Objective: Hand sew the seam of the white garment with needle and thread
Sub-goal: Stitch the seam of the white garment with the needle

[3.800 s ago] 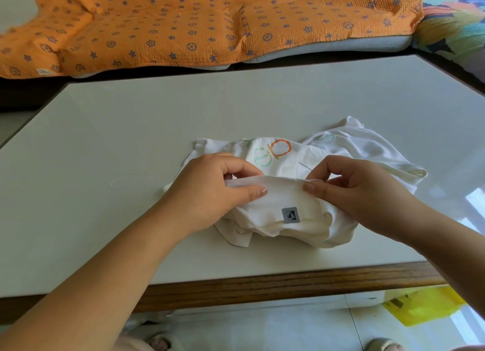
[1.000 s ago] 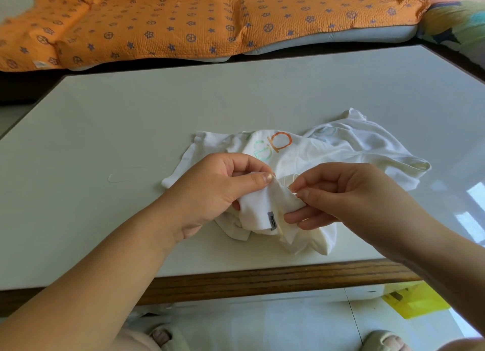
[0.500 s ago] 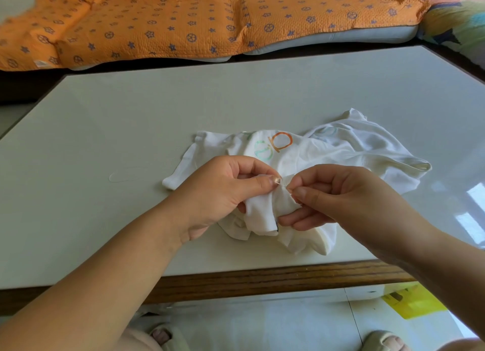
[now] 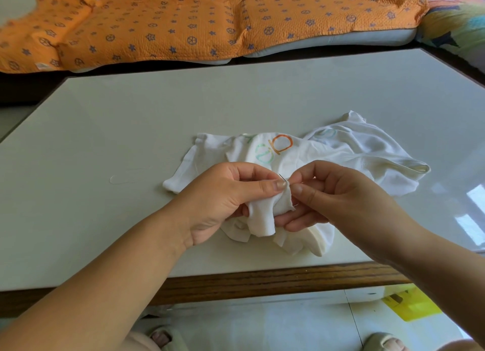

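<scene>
Head view: left hand [image 4: 223,201] pinches white garment [image 4: 354,151] fold, right hand [image 4: 341,198] pinches needle [image 4: 283,178]

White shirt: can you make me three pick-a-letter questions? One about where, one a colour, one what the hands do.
1. Where is the white garment? A: on the table. B: on the floor. C: on a chair.
2. What colour is the blanket behind the table? A: green. B: black. C: orange.
3. What are the left hand and right hand doing? A: lying flat. B: pinching a raised fold of the garment. C: waving.
Answers: A, it rests on the table; C, its cloth is orange; B, fingers curl round the fold.
</scene>
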